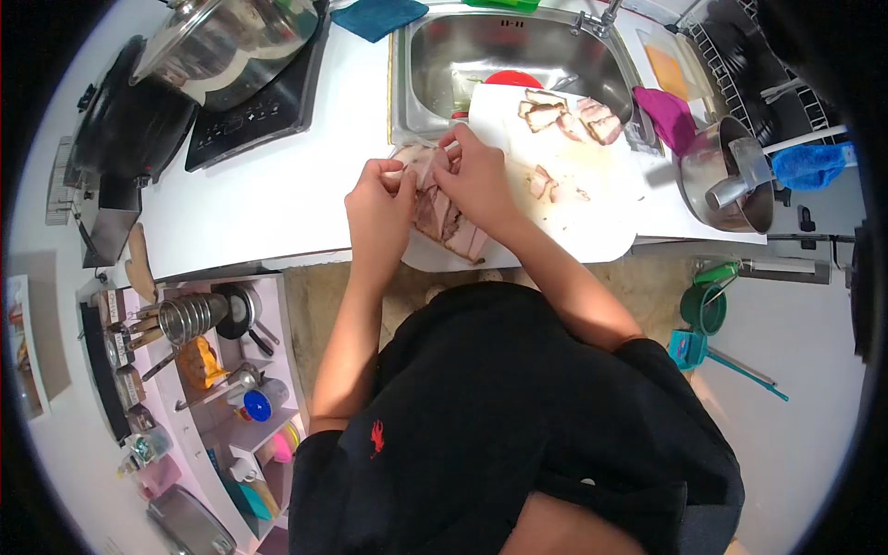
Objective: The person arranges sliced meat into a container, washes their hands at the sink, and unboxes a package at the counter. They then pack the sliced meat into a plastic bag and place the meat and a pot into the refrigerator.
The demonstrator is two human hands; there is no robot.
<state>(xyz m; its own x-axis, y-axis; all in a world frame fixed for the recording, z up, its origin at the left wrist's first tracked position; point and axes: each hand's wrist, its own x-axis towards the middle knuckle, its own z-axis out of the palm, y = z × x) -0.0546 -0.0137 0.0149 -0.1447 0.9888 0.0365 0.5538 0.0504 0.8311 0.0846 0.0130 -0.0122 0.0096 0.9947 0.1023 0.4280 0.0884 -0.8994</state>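
Observation:
A large piece of cooked meat [449, 222], pinkish with a browned edge, lies at the left edge of the white cutting board [592, 222]. My left hand [379, 208] pinches its upper left part between thumb and fingertips. From the right, my right hand [478, 180] grips the same piece near its top, with the fingers bent. Both sets of fingertips are close together on the meat. Farther back on the board are several thick meat slices [597, 122], and small meat scraps [546, 185] lie at its middle.
Behind the board is the steel sink [444, 55], with a red bowl [513, 79] in it. A steel pot [231, 46] stands on the black cooktop [250, 120] at left. At right are a metal pot [731, 208] and a magenta cloth [664, 120]. Shelves [199, 444] stand below left.

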